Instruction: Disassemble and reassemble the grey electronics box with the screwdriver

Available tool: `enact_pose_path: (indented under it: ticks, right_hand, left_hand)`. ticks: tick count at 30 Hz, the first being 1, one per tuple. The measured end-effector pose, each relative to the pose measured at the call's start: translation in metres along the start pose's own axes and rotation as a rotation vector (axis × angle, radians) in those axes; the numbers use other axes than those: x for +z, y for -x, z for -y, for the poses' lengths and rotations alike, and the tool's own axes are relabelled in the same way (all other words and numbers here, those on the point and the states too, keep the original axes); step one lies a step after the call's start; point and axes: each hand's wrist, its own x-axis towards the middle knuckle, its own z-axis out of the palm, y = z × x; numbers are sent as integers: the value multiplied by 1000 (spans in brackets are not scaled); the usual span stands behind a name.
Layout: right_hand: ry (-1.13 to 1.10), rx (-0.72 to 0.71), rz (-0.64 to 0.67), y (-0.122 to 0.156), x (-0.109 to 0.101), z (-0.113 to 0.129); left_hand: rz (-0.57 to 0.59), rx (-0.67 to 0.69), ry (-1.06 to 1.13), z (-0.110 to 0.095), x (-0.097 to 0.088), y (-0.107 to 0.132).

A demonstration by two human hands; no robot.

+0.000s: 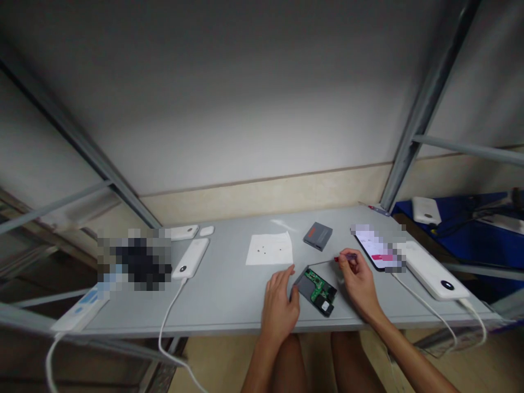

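An opened grey case with a green circuit board (318,288) lies on the grey table (229,297) in front of me. My left hand (280,303) rests beside its left end, fingers curled, fingertips touching the case. My right hand (357,278) is just right of the board, closed on a thin tool with a red tip (343,257) that points left above the case. A grey box lid (318,236) lies behind the case. A white paper sheet (269,248) carries a few tiny dark screws.
A phone with a lit screen (374,246) and a white power bank (429,270) with cable lie at the right. Another white power bank (191,257) with cable lies at the left. Small white devices (184,232) sit by the wall. Metal shelf struts rise on both sides.
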Motion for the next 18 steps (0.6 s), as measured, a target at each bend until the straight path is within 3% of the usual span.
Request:
enact_pose_path:
  ticks: [8,13,18]
  right_hand:
    - [197,-154,52,-36,-6,4]
    - [222,-227,110,-52,10,11]
    - [188,-259,125,-45,26,4]
  left_hand:
    - [18,-3,-29,-13,0,-24]
    - [87,11,-36,-21,7,-44]
    - [61,20,-19,-16,17,-45]
